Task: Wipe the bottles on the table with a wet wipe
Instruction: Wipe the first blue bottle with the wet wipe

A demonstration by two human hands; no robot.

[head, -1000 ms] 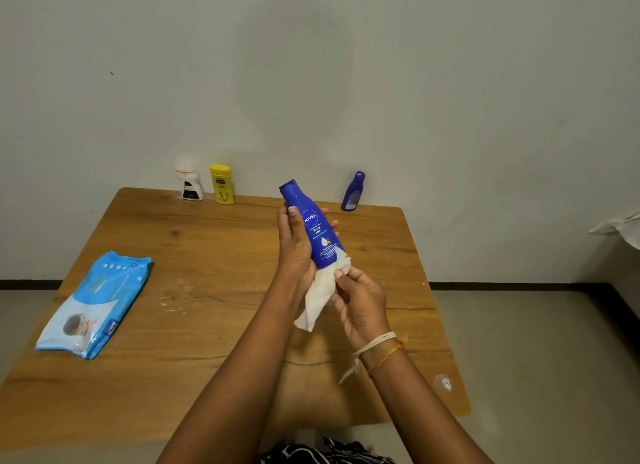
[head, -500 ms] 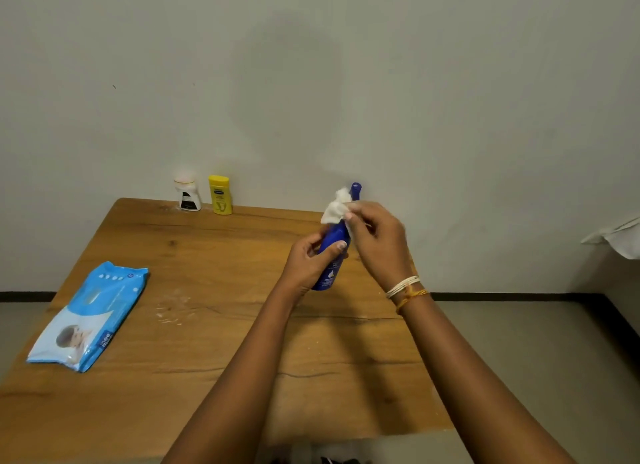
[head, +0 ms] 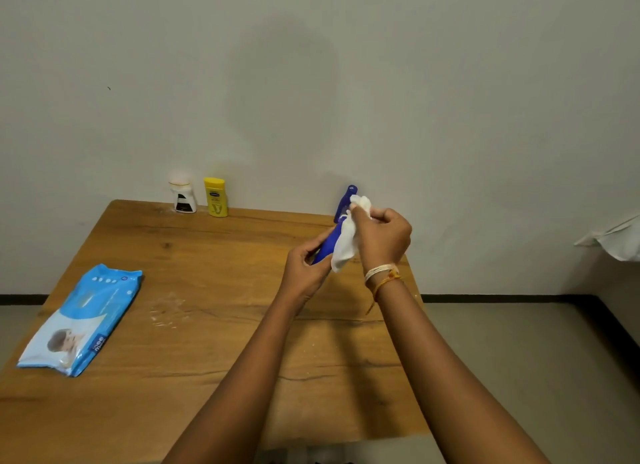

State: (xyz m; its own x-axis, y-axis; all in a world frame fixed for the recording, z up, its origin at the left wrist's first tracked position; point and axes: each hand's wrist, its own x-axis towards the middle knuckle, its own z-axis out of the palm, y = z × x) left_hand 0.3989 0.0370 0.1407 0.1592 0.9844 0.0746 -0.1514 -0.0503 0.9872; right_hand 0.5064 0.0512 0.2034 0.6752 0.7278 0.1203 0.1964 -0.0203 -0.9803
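My left hand (head: 304, 271) grips the lower end of a blue lotion bottle (head: 327, 247), held tilted above the wooden table (head: 194, 342). My right hand (head: 382, 236) holds a white wet wipe (head: 346, 243) pressed against the bottle's upper part. Behind them a smaller blue bottle (head: 346, 196) stands at the table's back edge, mostly hidden by the wipe and my hand. A yellow bottle (head: 215, 196) and a white bottle with a dark label (head: 183, 198) stand upright at the back left.
A light blue pack of wet wipes (head: 83, 319) lies flat near the table's left edge. A plain wall rises right behind the table. Something white (head: 616, 240) sticks in at the right edge. Grey floor lies to the right.
The bottle went from cap-up near my chest to tilted farther out over the table. My right hand with the wipe moved from the bottle's bottom to its upper part.
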